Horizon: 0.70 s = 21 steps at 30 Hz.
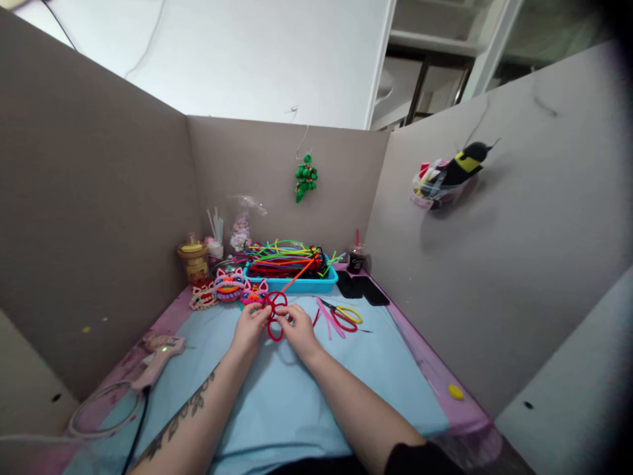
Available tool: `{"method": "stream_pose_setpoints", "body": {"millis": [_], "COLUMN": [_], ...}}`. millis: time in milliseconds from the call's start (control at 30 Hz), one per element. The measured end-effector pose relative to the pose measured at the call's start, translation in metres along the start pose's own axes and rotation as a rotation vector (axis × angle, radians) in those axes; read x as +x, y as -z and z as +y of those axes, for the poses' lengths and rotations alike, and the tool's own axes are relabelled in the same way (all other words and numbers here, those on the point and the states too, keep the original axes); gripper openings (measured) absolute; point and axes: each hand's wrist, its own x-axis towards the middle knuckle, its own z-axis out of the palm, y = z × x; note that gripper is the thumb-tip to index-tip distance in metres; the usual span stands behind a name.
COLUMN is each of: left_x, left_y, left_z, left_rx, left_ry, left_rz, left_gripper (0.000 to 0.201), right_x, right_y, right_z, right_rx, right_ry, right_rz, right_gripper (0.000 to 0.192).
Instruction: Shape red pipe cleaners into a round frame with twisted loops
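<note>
A red pipe cleaner [275, 330] bent into several round loops hangs above the blue cloth between my two hands. My left hand [251, 322] pinches its left side with fingers and thumb. On the other side, my right hand [297, 327] has its fingertips closed on the loops near their centre. The fingers hide part of the middle. Right of my right hand lie scissors [349, 318] with red and yellow handles, beside pink strips [330, 318]. Colourful pipe cleaner animal faces [229, 285] sit behind my left hand.
A blue tray [297, 285] heaped with coloured pipe cleaners stands at the back. Two dark phones [368, 290] lie right of it, near a drink cup [356, 259]. A pink glue gun [159, 361] with its cord rests at left. Grey partitions [237, 158] enclose the table.
</note>
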Motion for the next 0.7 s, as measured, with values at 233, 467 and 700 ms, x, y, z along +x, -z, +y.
{"method": "stream_pose_setpoints", "body": {"millis": [233,467,700], "left_x": [-0.0067,-0.0080,-0.0062], "left_y": [-0.0053,-0.0064,-0.0054], "left_z": [0.0022,0.0018,0.0000], "left_rx": [0.056,0.133,0.085], "left_ry": [-0.009,-0.062,-0.020], "left_rz": [-0.010,-0.052,-0.025], "left_gripper": [0.050,0.046,0.048], "right_x": [0.0000,-0.0006,-0.0028], "right_y": [0.0015,-0.0040,-0.0055], "right_z": [0.0029,0.0088,0.0077], "right_rx": [-0.134,-0.072,-0.021], "right_ry": [0.008,-0.099,-0.120], "right_rz": [-0.007,-0.039,-0.085], "right_gripper": [0.004,0.009,0.012]}}
